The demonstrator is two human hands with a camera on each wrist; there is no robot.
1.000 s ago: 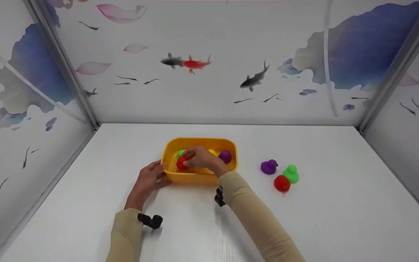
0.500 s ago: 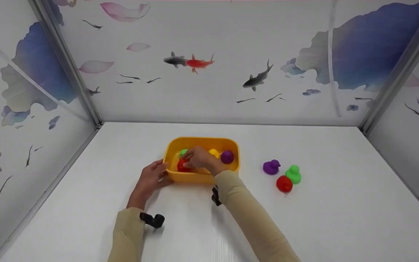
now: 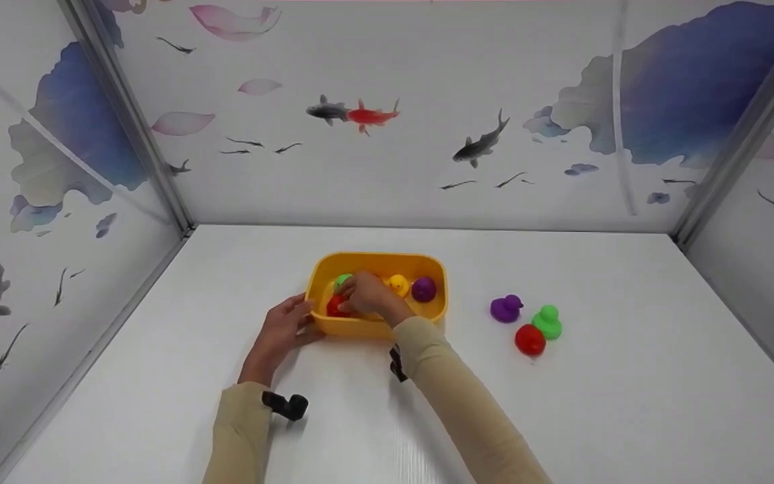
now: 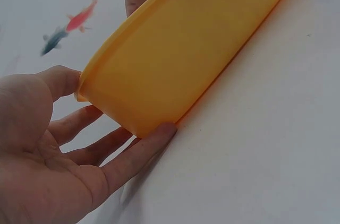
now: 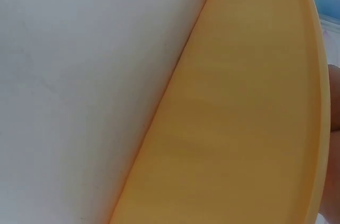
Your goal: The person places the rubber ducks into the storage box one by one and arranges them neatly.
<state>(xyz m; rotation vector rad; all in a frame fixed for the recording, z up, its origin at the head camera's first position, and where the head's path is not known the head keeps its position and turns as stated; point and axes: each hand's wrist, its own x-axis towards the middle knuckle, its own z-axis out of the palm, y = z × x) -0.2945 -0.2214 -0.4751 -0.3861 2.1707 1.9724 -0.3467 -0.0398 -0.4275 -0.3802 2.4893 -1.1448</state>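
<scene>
A yellow-orange plastic tub (image 3: 377,328) stands on the white table, seen from outside in both wrist views. My left hand (image 3: 283,333) holds its left end; in the left wrist view the thumb (image 4: 66,80) meets the rim and the other fingers lie against the end wall and lower edge. My right hand (image 3: 368,294) reaches inside over the near rim, its fingertips pinching a red round toy (image 3: 334,306), which they partly cover. Also in the tub are a green toy (image 3: 342,281), a yellow duck (image 3: 398,285) and a purple round toy (image 3: 424,290).
Right of the tub, on the table (image 3: 602,403), a purple toy duck (image 3: 506,309), a green toy duck (image 3: 547,323) and a red round toy (image 3: 530,340) sit close together. White panels printed with fish enclose the table at the back and sides.
The right hand has shifted slightly left within the tub, showing more of the yellow duck. The left hand keeps its place at the tub's end. The head view has turned slightly.
</scene>
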